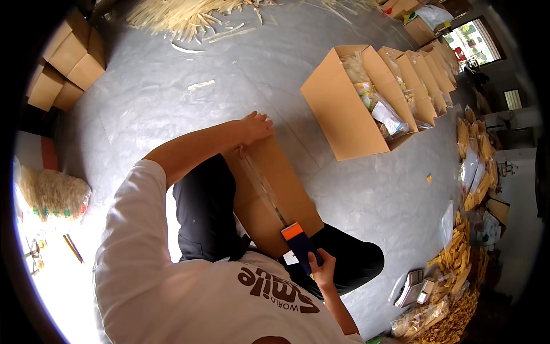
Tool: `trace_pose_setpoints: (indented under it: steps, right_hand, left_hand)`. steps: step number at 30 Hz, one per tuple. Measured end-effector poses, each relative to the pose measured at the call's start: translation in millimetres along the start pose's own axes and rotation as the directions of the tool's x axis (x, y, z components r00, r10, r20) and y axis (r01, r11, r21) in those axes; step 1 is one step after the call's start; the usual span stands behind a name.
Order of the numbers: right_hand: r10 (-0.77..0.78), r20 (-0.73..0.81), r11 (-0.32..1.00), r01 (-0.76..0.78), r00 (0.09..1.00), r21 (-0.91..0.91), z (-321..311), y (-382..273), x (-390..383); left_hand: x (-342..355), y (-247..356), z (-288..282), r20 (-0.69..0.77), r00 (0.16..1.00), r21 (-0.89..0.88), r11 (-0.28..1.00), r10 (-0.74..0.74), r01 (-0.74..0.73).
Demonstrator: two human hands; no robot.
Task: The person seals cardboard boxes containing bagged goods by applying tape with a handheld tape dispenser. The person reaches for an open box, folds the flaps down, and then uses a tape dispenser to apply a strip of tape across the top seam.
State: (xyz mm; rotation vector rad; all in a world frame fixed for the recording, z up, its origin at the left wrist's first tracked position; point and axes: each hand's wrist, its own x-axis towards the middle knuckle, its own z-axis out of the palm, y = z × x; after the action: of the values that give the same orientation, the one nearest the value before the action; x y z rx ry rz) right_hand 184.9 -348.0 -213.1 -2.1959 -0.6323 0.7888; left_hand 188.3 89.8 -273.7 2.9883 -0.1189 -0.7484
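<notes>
A closed cardboard box (282, 178) lies lengthwise between my black-trousered legs. My left hand (256, 127) is at its far end, fingers curled over the edge, gripping it. A shiny strip of tape (260, 182) runs down the middle seam from near that hand to a dark blue tape dispenser with an orange front (301, 246). My right hand (321, 265) is closed on the dispenser at the near end of the box.
A row of open, packed boxes (321, 103) stands ahead right. Cardboard boxes (69, 51) are stacked back left. Pale strips (183, 17) lie heaped at the far side. Bagged fibre (54, 192) is at left; yellow dried material (458, 309) lines the right.
</notes>
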Motion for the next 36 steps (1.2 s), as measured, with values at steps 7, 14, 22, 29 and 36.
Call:
trace_pose_setpoints:
  steps: [7, 14, 22, 29, 36]
  right_hand:
    - [-0.085, -0.137, 0.996, 0.088, 0.987, 0.014, 18, -14, 19]
    - [-0.242, -0.122, 0.970, 0.243, 0.963, -0.013, 43, -51, 121]
    - [-0.190, 0.084, 0.980, 0.184, 0.978, 0.075, 37, -77, 168]
    - [-0.188, 0.156, 0.982, 0.188, 0.970, 0.016, 29, -93, 151]
    - [-0.185, 0.147, 0.981, 0.193, 0.972, -0.039, 26, -62, 150]
  left_hand:
    - [-18, -27, -3, 0.018, 0.998, -0.079, 0.995, -0.068, 0.069]
    - [1, -76, 7, 0.107, 0.990, -0.149, 0.982, -0.097, 0.113]
    - [21, -25, 10, -0.049, 0.997, -0.225, 0.973, -0.065, 0.053]
    - [12, -31, 14, -0.116, 0.993, -0.277, 0.961, -0.025, -0.008]
    - [10, -29, 11, -0.121, 0.993, -0.322, 0.947, -0.015, -0.025]
